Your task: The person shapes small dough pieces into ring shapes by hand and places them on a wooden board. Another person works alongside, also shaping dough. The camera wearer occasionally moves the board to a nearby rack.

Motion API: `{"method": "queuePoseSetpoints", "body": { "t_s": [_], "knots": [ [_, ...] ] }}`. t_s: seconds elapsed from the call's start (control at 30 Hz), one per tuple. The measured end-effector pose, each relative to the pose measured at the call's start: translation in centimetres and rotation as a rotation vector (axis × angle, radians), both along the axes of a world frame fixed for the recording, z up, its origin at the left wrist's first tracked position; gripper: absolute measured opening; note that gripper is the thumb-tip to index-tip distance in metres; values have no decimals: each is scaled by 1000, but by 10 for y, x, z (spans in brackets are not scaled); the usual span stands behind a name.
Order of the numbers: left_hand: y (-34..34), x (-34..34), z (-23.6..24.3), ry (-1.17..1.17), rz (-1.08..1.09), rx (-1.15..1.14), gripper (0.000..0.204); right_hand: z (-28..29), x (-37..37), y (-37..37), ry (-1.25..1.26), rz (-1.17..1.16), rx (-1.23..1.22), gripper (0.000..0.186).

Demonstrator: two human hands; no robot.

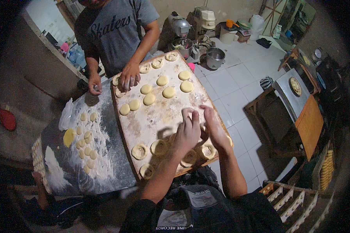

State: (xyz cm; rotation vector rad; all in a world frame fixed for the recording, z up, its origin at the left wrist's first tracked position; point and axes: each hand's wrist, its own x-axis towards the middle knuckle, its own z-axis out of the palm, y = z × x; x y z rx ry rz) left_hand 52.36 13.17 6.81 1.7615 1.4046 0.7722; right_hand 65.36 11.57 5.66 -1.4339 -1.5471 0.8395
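On the left I see small dough discs (88, 150) on the floured tabletop (122, 167). Rightward, the pale board (159, 122) bears flat dough rounds (168, 92) and, nearer, hollowed dough rings (139, 151). I'd judge shaping wants even pressure, keeping rims whole. My left hand (188, 135), fingers bent, closely faces my right hand (218, 134); whether either grips dough, I cannot tell.

Left hand (188, 134), right hand (215, 127) over pale board (144, 123); hollowed dough rounds (139, 151) nearby.
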Motion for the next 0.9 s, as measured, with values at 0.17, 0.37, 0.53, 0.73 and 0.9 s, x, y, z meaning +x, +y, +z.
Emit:
{"method": "queuePoseSetpoints", "body": {
  "t_s": [0.17, 0.37, 0.53, 0.73, 0.9],
  "knots": [
    [28, -12, -26, 594, 12, 136, 64, -27, 15, 11, -408, -242, -354, 94],
    [15, -21, -18, 759, -210, 118, 74, -47, 11, 2, -829, -116, -361, 99],
    [2, -45, -34, 435, -56, 141, 69, -32, -13, 6, -700, -145, -254, 95],
    [-44, -194, -39, 71, 311, 189, 46, 33, -163, 8, -343, 166, -48, 43],
    [-128, -359, -80, 1, 815, 20, 37, -15, -345, 15, -345, 879, -120, 27]
  ]
}}
